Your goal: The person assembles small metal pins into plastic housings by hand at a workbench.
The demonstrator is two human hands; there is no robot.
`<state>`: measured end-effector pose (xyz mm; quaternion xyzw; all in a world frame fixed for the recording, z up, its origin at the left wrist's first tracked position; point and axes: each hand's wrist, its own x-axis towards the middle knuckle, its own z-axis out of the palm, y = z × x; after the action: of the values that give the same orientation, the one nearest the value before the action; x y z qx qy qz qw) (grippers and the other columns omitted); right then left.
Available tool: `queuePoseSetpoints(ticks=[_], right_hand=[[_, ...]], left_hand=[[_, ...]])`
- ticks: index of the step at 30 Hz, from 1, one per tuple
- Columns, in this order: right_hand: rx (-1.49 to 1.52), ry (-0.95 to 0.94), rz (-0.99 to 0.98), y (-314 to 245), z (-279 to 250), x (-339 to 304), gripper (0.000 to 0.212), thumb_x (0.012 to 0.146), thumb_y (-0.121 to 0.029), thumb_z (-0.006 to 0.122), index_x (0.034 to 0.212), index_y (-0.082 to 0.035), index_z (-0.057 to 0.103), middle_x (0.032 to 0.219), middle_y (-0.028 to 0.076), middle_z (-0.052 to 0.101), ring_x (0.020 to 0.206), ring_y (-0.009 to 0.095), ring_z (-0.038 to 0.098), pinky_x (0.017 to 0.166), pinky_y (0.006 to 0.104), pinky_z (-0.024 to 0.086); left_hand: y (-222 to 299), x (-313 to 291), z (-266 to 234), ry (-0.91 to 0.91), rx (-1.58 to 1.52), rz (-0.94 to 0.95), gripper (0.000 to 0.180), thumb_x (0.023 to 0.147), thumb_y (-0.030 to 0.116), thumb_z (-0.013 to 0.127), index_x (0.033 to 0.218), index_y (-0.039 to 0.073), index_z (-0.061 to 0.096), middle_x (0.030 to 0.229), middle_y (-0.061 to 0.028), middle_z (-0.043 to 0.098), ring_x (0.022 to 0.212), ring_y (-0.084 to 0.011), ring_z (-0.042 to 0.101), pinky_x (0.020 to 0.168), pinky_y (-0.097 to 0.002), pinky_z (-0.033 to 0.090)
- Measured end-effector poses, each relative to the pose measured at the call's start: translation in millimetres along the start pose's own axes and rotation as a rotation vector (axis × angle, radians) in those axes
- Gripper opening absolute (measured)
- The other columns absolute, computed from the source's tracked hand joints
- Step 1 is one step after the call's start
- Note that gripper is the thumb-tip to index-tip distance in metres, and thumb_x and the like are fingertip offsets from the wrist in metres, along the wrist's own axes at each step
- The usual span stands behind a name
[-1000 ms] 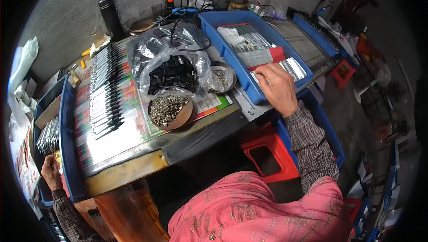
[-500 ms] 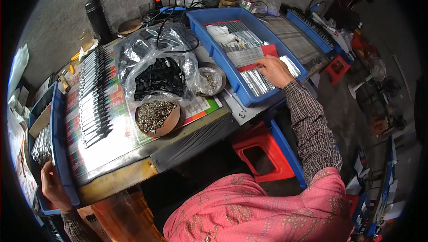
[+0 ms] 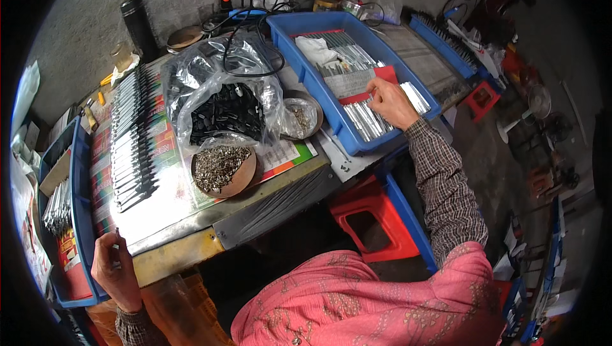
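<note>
My right hand (image 3: pixel 394 106) is over the near half of a large blue tray (image 3: pixel 299 65), its fingertips pinched together just above a row of shiny flat metal pieces (image 3: pixel 362 120). Whether a piece is between those fingers cannot be made out. At the table's left front corner, my left hand (image 3: pixel 116 271) is raised with thumb and fingers curled together. A small dark tip shows at its fingertips, too small to name. Beside it stands a blue bin (image 3: pixel 83 218) holding a bundle of thin metal pieces (image 3: pixel 58 209). Slim metal pieces with black ends (image 3: pixel 131 148) lie in a long row on the table.
An open plastic bag of black parts (image 3: pixel 226 113) sits mid-table. In front of it is a round dish of small metal bits (image 3: pixel 220 169), with another dish (image 3: pixel 301 115) to the right. Black cables (image 3: pixel 255 24) loop behind. A red stool (image 3: pixel 373 225) stands below the table's right part.
My left hand has come up out of the left blue bin and moved right, to the table corner. The right hand has stayed over the tray, its fingers slightly lifted.
</note>
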<state>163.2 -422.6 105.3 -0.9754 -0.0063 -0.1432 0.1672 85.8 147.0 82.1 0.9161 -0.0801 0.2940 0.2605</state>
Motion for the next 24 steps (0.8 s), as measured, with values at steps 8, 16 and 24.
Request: queuePoseSetpoints(ticks=[8,16,24], right_hand=[[0.053,-0.145,0.138,-20.3,-9.2,-20.4,0.013,0.078,-0.007,0.065,0.081,0.005,0.061,0.059,0.004,0.056,0.055,0.009,0.052,0.050,0.0277,0.040],[0.348,0.177,-0.095,-120.8,-17.0,-61.9,0.012,0.081,-0.004,0.067,0.087,0.004,0.061,0.075,0.010,0.062,0.065,0.014,0.057,0.061,0.0280,0.045],[0.755,-0.281,-0.192,-184.4,20.5,-101.1,0.017,0.080,-0.005,0.074,0.080,-0.001,0.057,0.072,0.001,0.055,0.061,0.007,0.050,0.055,0.0243,0.042]], left_hand=[[20.3,-11.3,5.0,-0.132,-0.318,-0.130,0.015,0.080,-0.011,0.062,0.093,-0.002,0.061,0.081,-0.0042,0.061,0.064,-0.0066,0.055,0.057,-0.0209,0.045],[68.4,-13.1,3.5,-0.203,-0.517,-0.134,0.013,0.079,-0.012,0.063,0.089,-0.004,0.063,0.077,-0.0069,0.063,0.065,-0.0086,0.059,0.059,-0.0215,0.047],[108.9,-31.0,24.8,-0.382,-1.015,-0.331,0.009,0.084,-0.005,0.066,0.092,-0.002,0.062,0.069,0.0003,0.060,0.056,-0.0040,0.053,0.050,-0.0179,0.042]])
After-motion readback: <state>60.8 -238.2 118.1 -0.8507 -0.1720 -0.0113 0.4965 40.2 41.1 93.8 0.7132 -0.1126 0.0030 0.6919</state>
